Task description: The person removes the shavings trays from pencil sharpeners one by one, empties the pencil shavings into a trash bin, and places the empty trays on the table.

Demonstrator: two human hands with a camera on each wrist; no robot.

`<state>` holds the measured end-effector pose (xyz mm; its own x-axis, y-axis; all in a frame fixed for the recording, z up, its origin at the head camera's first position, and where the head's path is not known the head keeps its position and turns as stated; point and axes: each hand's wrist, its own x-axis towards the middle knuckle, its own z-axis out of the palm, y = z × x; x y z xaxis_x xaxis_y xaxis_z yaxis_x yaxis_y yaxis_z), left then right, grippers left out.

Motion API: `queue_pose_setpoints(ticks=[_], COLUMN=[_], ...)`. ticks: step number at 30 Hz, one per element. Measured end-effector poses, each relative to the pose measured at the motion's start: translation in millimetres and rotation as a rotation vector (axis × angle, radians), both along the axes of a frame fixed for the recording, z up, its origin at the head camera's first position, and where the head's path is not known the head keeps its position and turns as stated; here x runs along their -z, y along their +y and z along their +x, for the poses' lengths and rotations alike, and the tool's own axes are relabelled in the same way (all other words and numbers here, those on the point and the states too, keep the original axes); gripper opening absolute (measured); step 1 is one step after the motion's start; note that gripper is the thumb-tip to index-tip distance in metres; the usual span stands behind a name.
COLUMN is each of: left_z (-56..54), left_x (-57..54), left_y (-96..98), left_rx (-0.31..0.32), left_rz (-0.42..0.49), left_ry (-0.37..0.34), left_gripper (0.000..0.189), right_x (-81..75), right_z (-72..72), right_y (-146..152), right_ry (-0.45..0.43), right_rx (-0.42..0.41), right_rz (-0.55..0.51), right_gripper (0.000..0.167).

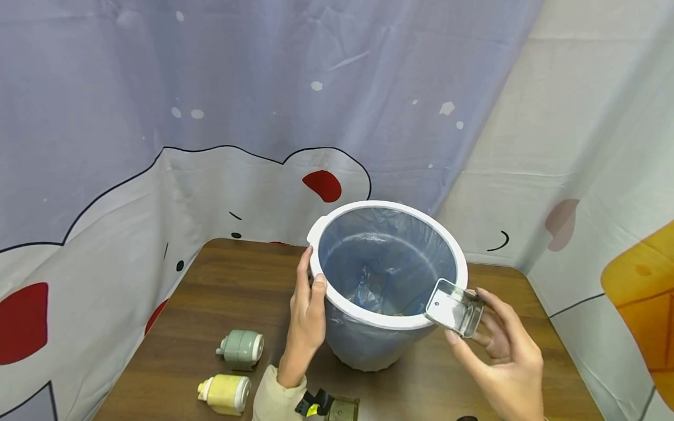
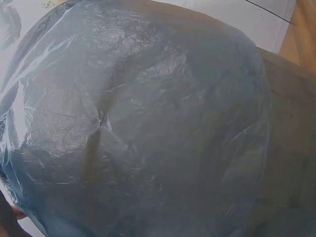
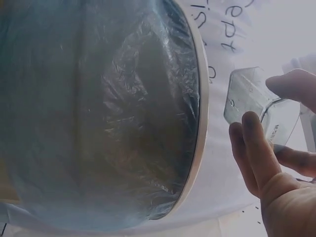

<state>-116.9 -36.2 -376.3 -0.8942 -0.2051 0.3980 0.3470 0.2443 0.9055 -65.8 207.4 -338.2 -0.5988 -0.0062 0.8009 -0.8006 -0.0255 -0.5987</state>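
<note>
A white-rimmed trash bin [image 1: 387, 321] lined with a translucent blue bag [image 1: 342, 245] stands upright on the table. My left hand [image 1: 305, 324] rests against its left side, thumb at the rim and the visible fingers fairly straight. Over the right front of the rim, my right hand [image 1: 505, 348] holds a small clear plastic box [image 1: 454, 307] between thumb and fingers, tilted with its hollow side showing. In the right wrist view the box [image 3: 247, 94] is beside the rim. A few small yellowish bits [image 1: 398, 314] show inside the bin.
A green bottle-shaped item [image 1: 241, 346] and a yellow one [image 1: 227, 393] lie on their sides on the brown wooden table [image 1: 226, 280], left of the left forearm. Patterned curtains [image 1: 263, 88] surround the table. A dark object [image 1: 467, 418] is cut off at the bottom edge.
</note>
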Motion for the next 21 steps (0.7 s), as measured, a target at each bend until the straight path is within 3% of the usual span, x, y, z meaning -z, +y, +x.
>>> queue_pose_setpoints(ticks=[7,21], left_z=[0.7,1.5], left_x=[0.4,-0.3], left_y=[-0.2,-0.4], left_rx=[0.002,0.001], left_rz=[0.005,0.004], left_ry=[-0.014,-0.023], left_gripper=[0.051,0.051], right_x=[14.3,30.0], right_z=[0.1,9.3], right_y=[9,19], right_ry=[0.000,-0.011], right_rx=[-0.118,-0.220], right_rz=[-0.055,-0.065], right_gripper=[0.068,0.070])
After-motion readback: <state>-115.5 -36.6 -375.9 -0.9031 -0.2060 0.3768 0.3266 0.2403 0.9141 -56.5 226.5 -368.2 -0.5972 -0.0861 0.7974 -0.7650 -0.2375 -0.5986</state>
